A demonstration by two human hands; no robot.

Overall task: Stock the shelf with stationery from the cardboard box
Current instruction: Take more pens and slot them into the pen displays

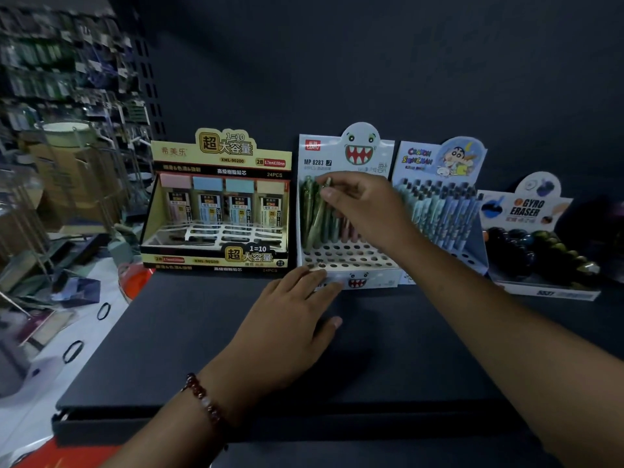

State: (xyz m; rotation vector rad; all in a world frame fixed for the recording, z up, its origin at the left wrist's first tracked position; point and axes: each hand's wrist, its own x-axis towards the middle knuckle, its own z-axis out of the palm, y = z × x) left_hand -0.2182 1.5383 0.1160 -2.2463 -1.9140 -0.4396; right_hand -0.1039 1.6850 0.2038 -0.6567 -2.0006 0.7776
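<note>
Four display boxes are lined up along the back of the dark shelf (209,332), against its dark rear panel. From the left they are a gold-and-black pencil-lead box (219,201), a white monster-face pen box (347,211), a cartoon pen box (439,204) and a gyro eraser box (540,238), which is set slightly apart at the right end. The top of a green pen (319,211) is pinched between thumb and fingertips of the right hand (364,204), over the upper rows of the monster-face pen box, where other green and pink pens are already standing. Several rows of holes in the front of that box's perforated tray are seen unfilled. The left hand (290,312) is laid flat and relaxed on the shelf, its fingertips touching the lower front edge of the same box; a beaded bracelet (202,400) is worn on that wrist. Four lead cases are counted in the back row of the pencil-lead box, with its front grid bare. The cartoon pen box is partly hidden by the right forearm. A wide strip of bare shelf is left between the boxes and the shelf's front lip. To the left, beyond the shelf edge, blurred racks and clutter on the floor are seen. The cardboard box cannot be identified.
</note>
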